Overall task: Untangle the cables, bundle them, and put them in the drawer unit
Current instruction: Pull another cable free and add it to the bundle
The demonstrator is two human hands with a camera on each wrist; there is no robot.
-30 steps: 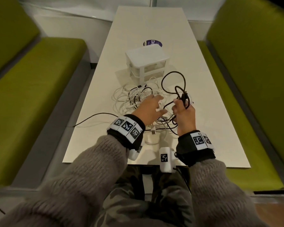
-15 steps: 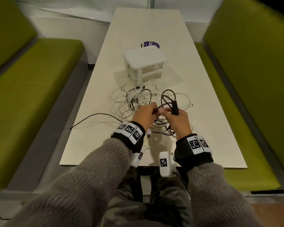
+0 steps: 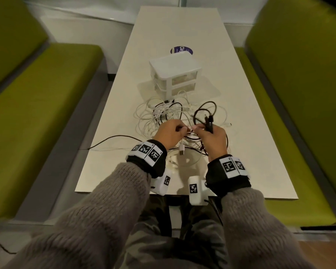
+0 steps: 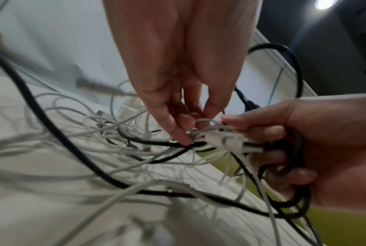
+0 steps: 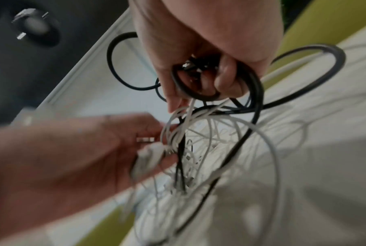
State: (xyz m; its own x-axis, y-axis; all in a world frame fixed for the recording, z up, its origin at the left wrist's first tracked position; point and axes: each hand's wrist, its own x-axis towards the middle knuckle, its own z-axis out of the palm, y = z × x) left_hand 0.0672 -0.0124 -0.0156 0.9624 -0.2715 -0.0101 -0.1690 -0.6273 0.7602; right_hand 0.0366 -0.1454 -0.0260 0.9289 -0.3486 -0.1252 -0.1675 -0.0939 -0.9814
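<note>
A tangle of white cables (image 3: 155, 117) lies on the cream table (image 3: 250, 133), in front of the white drawer unit (image 3: 175, 72). My right hand (image 3: 199, 131) grips coiled loops of the black cable (image 3: 204, 111), with its plugs sticking up past the fist. In the right wrist view the black cable (image 5: 198, 94) winds round the curled fingers (image 5: 226, 78). My left hand (image 3: 179, 130) pinches white cable strands next to the right hand. Its fingertips (image 4: 184, 134) close on white cable beside a white USB plug (image 4: 230, 141). Another white plug (image 3: 181, 151) dangles below the hands.
The black cable's tail (image 3: 109, 138) trails left to the table's edge. A purple round sticker (image 3: 180, 49) lies behind the drawer unit, whose drawers look closed. Green bench seats (image 3: 37, 123) flank the table on both sides.
My left hand, spread over the tangle a second ago, has curled and pinched white cable. The right hand has drawn the black coil down and toward the left hand.
</note>
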